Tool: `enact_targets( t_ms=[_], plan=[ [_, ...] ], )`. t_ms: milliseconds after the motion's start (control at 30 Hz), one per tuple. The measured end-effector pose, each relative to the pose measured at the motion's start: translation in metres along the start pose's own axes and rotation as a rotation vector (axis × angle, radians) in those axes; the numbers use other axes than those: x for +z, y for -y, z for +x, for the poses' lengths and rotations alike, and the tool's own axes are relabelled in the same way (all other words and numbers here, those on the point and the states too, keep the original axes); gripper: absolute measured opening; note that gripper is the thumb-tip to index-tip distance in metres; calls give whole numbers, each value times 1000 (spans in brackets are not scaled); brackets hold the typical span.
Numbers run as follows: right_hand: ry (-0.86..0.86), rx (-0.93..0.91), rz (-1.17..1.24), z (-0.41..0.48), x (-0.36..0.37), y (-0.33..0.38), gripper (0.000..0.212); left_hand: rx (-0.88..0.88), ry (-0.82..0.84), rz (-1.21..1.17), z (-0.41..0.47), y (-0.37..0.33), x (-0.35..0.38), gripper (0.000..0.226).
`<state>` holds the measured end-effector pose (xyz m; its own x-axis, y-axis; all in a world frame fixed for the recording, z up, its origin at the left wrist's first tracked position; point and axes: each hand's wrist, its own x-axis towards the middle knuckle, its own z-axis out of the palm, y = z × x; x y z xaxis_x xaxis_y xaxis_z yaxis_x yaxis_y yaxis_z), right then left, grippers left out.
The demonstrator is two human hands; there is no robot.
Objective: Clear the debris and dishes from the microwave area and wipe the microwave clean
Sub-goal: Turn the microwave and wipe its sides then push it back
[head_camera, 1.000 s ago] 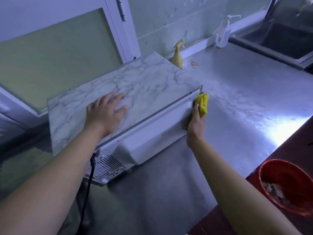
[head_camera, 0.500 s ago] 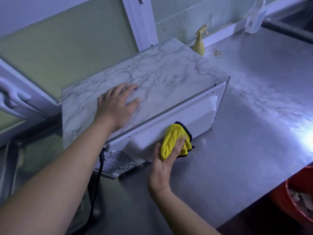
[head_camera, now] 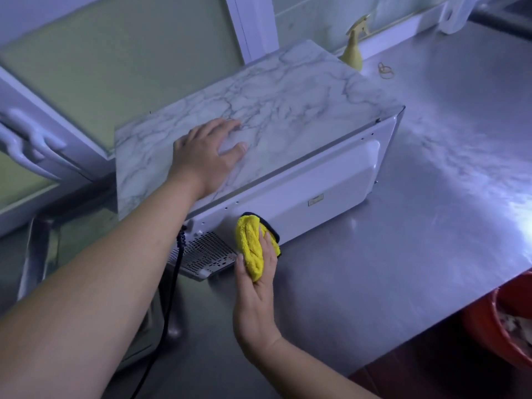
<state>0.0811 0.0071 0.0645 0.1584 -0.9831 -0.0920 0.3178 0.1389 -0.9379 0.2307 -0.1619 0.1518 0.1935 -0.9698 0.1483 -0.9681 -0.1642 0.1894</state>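
Note:
The microwave [head_camera: 288,110] stands on the steel counter with its marble-patterned top up and its white back panel facing me. My left hand [head_camera: 207,155] lies flat on the top, fingers spread. My right hand [head_camera: 254,289] holds a folded yellow cloth [head_camera: 253,244] with a black edge against the lower left part of the back panel, beside the perforated vent grille [head_camera: 201,254]. The thumb and fingers wrap around the cloth.
A black power cord [head_camera: 169,298] hangs from the microwave's back left corner. A yellow spray bottle [head_camera: 353,50] and a rubber band [head_camera: 385,70] sit behind the microwave. A red bucket [head_camera: 509,329] stands at the lower right, below the counter [head_camera: 431,197] edge. A window frame is at left.
My right hand has swept the yellow cloth from the back panel's upper right corner down and left to the area by the vent. My left hand stayed on the top.

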Motion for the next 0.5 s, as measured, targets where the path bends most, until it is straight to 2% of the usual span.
enact_targets(
  t_ms=[100, 200, 233, 300, 367, 433, 500],
  plan=[
    [83, 131, 136, 13, -60, 11, 41, -5, 15, -2, -1, 1, -1, 64],
    [-120, 217, -30, 29, -134, 31, 22, 3, 22, -4, -2, 2, -1, 63],
    [-215, 211, -102, 36, -157, 39, 15, 2, 18, -4, -2, 2, -1, 63],
    [-379, 148, -191, 54, -194, 54, 22, -1, 15, -5, -1, 2, -1, 64],
    [-505, 18, -128, 81, -220, 65, 24, 1, 12, -10, -1, 1, -1, 63],
    [-550, -63, -5, 113, -233, 70, 20, 5, 4, -17, -1, 1, -1, 62],
    [-517, -79, 7, 146, -230, 69, 23, 5, -2, -22, -1, 0, -1, 62]
  ],
)
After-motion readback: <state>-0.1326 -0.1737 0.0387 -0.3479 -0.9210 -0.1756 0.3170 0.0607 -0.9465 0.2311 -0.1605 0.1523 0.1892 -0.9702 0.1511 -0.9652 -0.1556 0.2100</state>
